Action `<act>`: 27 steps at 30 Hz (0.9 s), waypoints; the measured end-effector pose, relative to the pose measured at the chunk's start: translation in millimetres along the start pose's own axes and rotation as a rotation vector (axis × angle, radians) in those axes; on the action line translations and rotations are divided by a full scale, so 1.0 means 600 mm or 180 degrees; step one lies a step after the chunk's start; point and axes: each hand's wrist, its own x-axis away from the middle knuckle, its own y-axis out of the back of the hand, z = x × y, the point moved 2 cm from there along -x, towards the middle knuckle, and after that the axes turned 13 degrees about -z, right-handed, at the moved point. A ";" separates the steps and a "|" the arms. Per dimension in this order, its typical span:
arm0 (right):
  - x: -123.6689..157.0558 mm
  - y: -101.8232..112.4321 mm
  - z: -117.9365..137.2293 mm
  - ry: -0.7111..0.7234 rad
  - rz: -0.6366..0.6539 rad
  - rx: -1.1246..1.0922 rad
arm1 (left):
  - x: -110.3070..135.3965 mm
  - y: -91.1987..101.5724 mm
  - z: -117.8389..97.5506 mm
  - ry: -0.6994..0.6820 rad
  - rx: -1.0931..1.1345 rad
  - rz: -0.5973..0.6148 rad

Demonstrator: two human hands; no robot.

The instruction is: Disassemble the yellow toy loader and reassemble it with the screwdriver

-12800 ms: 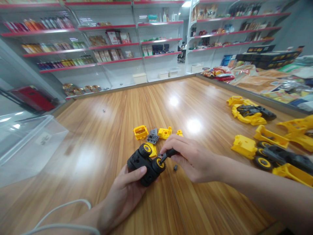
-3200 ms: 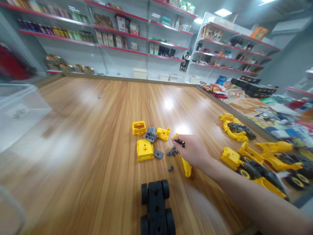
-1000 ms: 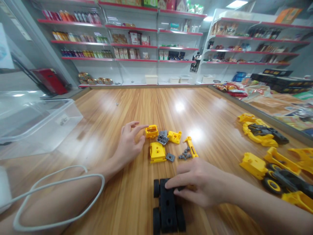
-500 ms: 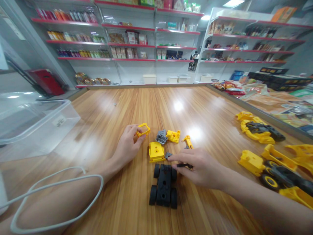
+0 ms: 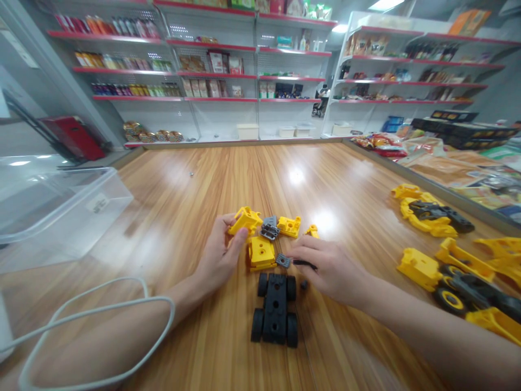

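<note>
My left hand (image 5: 222, 247) is closed on a yellow toy cab (image 5: 246, 220), held just above the table. My right hand (image 5: 323, 266) is closed around a slim black piece (image 5: 305, 264), partly hidden by the fingers. Its fingertips are beside a small grey plate (image 5: 283, 260). Between the hands lie a yellow block with a hole (image 5: 261, 252), a grey toy part (image 5: 269, 228) and a yellow bracket (image 5: 289, 226). A yellow arm piece (image 5: 312, 231) shows behind my right hand. Nearer me is a black wheeled toy chassis (image 5: 274, 309), with a small dark bit (image 5: 304, 284) at its right.
At the right lie yellow toy vehicle parts (image 5: 419, 269) and a yellow and black toy piece (image 5: 433, 212). A clear plastic bin (image 5: 101, 203) stands at the left. A white cable (image 5: 101, 304) loops over my left forearm. Stocked shelves (image 5: 215, 73) line the back.
My left hand has turned the yellow cab and brought it right, closer to the grey part. My right hand has shifted slightly up, with the black piece still in it.
</note>
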 end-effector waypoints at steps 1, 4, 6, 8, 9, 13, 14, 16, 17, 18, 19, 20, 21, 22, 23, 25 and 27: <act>-0.001 -0.003 0.001 0.0000 0.0019 0.0117 | -0.004 -0.001 0.004 0.0244 0.0115 -0.0025; -0.009 -0.015 0.002 0.0055 0.0122 0.0577 | -0.012 -0.006 0.020 0.0864 0.0641 0.0073; -0.019 -0.025 0.003 0.0109 0.0243 0.0906 | -0.015 -0.007 0.030 0.1012 0.0848 0.0070; -0.030 -0.034 0.004 0.0165 0.0383 0.1177 | -0.017 -0.006 0.037 0.1024 0.0922 -0.0041; -0.034 -0.038 0.004 0.0209 0.0446 0.1279 | -0.018 -0.005 0.038 0.1029 0.0967 -0.0073; -0.040 -0.044 -0.001 0.0346 0.0510 0.1451 | -0.012 -0.003 0.019 0.1066 0.1487 0.0122; -0.039 -0.044 -0.003 0.0357 0.0489 0.1434 | -0.007 -0.002 0.011 0.1063 0.1638 0.0204; -0.037 -0.041 -0.006 0.0375 0.0440 0.1360 | 0.006 -0.001 -0.005 0.1183 0.1789 0.0449; -0.036 -0.040 -0.008 0.0383 0.0408 0.1320 | 0.013 -0.002 -0.010 0.1320 0.1790 0.0637; -0.035 -0.038 -0.009 0.0384 0.0374 0.1282 | 0.019 -0.004 -0.013 0.1461 0.1756 0.0831; -0.035 -0.036 -0.010 0.0382 0.0341 0.1245 | 0.024 -0.005 -0.014 0.1574 0.1719 0.0987; -0.034 -0.034 -0.010 0.0374 0.0314 0.1208 | 0.026 -0.007 -0.014 0.1651 0.1684 0.1075; -0.035 -0.032 -0.011 0.0365 0.0299 0.1175 | 0.027 -0.008 -0.011 0.1682 0.1666 0.1089; -0.035 -0.030 -0.011 0.0360 0.0298 0.1149 | 0.026 -0.009 -0.008 0.1688 0.1665 0.1042; -0.034 -0.029 -0.011 0.0365 0.0300 0.1130 | 0.023 -0.009 -0.004 0.1686 0.1677 0.0955; -0.034 -0.024 -0.012 0.0374 0.0261 0.1111 | 0.018 -0.008 0.004 0.1697 0.1703 0.0787; -0.033 -0.016 -0.013 0.0400 0.0110 0.1055 | 0.013 -0.007 0.008 0.1694 0.1742 0.0687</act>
